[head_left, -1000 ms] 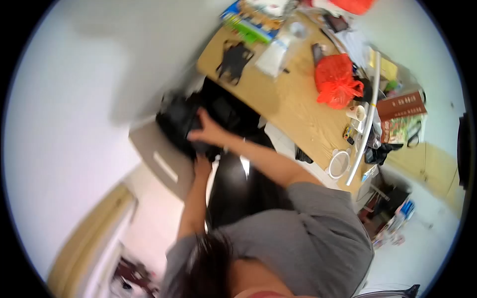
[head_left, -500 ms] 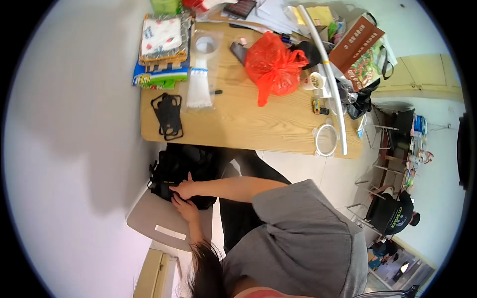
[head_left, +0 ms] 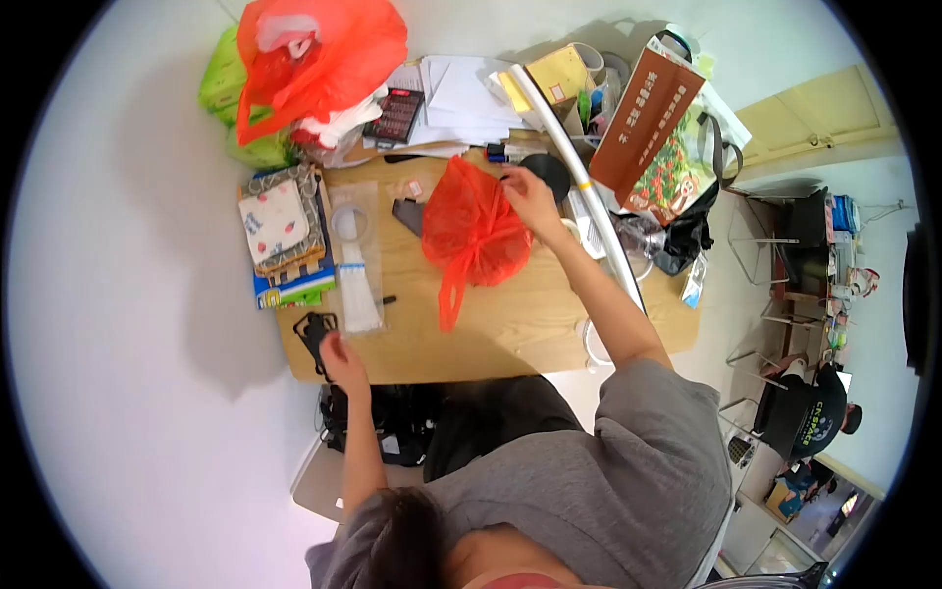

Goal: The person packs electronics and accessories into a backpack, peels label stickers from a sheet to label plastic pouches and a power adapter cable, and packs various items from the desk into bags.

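My left hand (head_left: 343, 365) is over the table's front left corner. Its blurred fingertips overlap the edge of a flat black open frame (head_left: 312, 339), partly hiding it. My right hand (head_left: 533, 204) reaches farther out, its bent fingers at the right side of a red plastic bag (head_left: 476, 231) with gathered, knotted handles. A round black object (head_left: 546, 179) lies just behind those fingers. Left of the bag is a clear sleeve with a roll of tape (head_left: 348, 223) and white strips (head_left: 360, 299). Below the table edge sits a black bag (head_left: 392, 432).
A long white tube (head_left: 564, 142) slants across the table's right side, beside a brown paper bag (head_left: 648, 128). Folded cloths (head_left: 275, 221) and a larger red plastic bag (head_left: 334, 59) stand at the left. Papers (head_left: 471, 93) lie at the back. A person (head_left: 810, 417) sits far right.
Both hands have left the black bag below the table and come up over the tabletop, the left to the black frame, the right to the red plastic bag. The view has shifted.
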{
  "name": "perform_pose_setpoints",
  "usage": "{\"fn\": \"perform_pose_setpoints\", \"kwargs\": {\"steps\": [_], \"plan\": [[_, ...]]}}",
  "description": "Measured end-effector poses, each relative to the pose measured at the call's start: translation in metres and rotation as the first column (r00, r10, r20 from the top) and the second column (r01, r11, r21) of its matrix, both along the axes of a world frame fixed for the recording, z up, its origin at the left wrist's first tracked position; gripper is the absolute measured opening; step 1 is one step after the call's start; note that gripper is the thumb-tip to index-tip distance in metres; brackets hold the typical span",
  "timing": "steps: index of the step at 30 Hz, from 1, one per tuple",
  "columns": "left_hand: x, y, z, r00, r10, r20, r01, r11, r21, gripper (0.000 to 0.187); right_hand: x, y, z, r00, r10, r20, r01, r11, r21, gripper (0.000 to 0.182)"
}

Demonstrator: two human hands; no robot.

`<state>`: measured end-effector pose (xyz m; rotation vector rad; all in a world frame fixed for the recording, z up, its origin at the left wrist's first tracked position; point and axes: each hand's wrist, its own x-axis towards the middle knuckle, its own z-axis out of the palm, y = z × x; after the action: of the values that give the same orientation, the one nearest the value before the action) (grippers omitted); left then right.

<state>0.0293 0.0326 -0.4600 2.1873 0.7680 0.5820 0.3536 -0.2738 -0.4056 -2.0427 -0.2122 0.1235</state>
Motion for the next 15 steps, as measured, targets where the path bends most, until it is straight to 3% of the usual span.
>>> {"fn": "perform_pose_setpoints", "kwargs": {"steps": [1,2,3,4,6,8,10,12,15], "plan": [[0.056,-0.004,0.003,0.999,0.034,0.037,-0.023,0.965,-0.26,0.028,0.031,-0.002,-0.01,1.0,-0.022,0.006,0.022,1.0,-0.013,0.032],[0.103,0.005,-0.021,0.996,-0.007,0.092,0.041,0.926,-0.376,0.03,0.056,0.001,-0.008,0.998,-0.011,-0.054,0.009,1.0,-0.029,0.042],[0.155,-0.001,-0.014,0.989,-0.081,0.122,0.131,0.867,-0.481,0.03,0.079,0.007,-0.02,1.0,0.002,0.007,-0.002,0.995,-0.103,0.047],[0.206,0.001,-0.016,0.978,-0.203,-0.035,0.174,0.906,-0.386,0.031,0.101,0.017,-0.039,0.997,0.022,0.069,-0.009,0.984,-0.178,0.053],[0.295,0.0,-0.049,0.973,-0.224,0.059,0.225,0.856,-0.465,0.034,0.138,0.041,-0.057,0.978,0.093,0.188,-0.033,0.952,-0.303,0.068],[0.362,-0.029,-0.008,0.998,-0.054,0.021,0.051,0.66,-0.749,0.036,0.159,0.073,-0.071,0.943,0.196,0.269,-0.075,0.913,-0.4,0.087],[0.41,-0.02,-0.047,0.995,0.09,-0.035,-0.076,0.5,-0.863,0.036,0.165,0.102,-0.059,0.949,0.231,0.216,-0.08,0.835,-0.544,0.1],[0.436,-0.018,-0.064,0.966,0.225,-0.127,-0.197,0.325,-0.925,0.035,0.174,0.12,-0.07,0.947,0.249,0.204,-0.07,0.776,-0.626,0.111],[0.458,-0.019,-0.043,0.891,0.352,-0.287,-0.336,0.085,-0.938,0.035,0.188,0.125,-0.093,0.969,0.161,0.187,-0.017,0.799,-0.601,0.107]]}}
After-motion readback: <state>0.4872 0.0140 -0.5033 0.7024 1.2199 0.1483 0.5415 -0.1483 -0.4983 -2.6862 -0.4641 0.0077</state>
